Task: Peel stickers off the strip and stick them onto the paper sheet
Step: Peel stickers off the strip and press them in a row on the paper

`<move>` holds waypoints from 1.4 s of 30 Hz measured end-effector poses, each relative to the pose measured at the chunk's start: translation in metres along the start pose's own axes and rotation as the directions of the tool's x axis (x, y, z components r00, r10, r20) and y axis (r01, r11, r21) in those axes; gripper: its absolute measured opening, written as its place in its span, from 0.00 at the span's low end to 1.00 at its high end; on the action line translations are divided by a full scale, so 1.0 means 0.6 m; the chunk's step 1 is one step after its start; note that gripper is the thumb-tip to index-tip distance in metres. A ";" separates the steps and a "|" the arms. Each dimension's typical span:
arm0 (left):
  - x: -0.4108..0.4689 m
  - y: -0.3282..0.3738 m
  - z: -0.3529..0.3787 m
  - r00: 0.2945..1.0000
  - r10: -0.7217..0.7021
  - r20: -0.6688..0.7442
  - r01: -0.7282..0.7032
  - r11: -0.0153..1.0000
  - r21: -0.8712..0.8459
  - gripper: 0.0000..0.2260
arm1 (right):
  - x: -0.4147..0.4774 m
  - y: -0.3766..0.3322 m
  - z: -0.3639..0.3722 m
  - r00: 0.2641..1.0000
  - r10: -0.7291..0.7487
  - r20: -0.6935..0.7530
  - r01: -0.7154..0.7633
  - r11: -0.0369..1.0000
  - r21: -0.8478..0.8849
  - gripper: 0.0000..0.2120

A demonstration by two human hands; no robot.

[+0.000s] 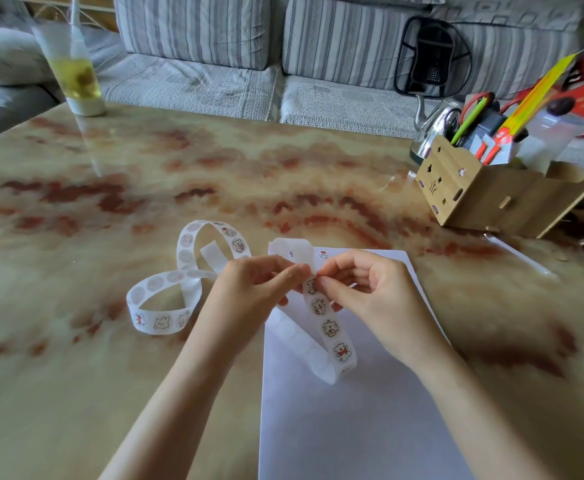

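Sticker strip (330,329) between both hands

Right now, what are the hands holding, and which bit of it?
The sticker strip. The left hand pinches it partway along, above the paper sheet; the right hand pinches it just beside that spot.
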State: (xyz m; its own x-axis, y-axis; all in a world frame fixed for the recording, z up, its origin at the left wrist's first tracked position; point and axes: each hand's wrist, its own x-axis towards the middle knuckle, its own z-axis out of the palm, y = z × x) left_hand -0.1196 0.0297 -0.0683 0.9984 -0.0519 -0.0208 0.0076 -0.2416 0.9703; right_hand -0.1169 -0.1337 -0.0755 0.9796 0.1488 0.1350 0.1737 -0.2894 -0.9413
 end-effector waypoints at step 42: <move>0.013 -0.055 0.006 0.992 -0.006 -0.128 0.065 0.885 0.461 0.07 | 0.134 0.068 -0.064 0.929 0.346 -0.133 -0.367 0.908 -0.204 0.02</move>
State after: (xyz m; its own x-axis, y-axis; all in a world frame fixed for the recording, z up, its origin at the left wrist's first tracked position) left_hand -0.1124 0.0337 -0.1016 0.9972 0.0742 0.0041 0.0464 -0.6642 0.7461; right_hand -0.0272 -0.1702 -0.0913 0.9833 -0.0877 -0.1592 -0.1816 -0.5099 -0.8408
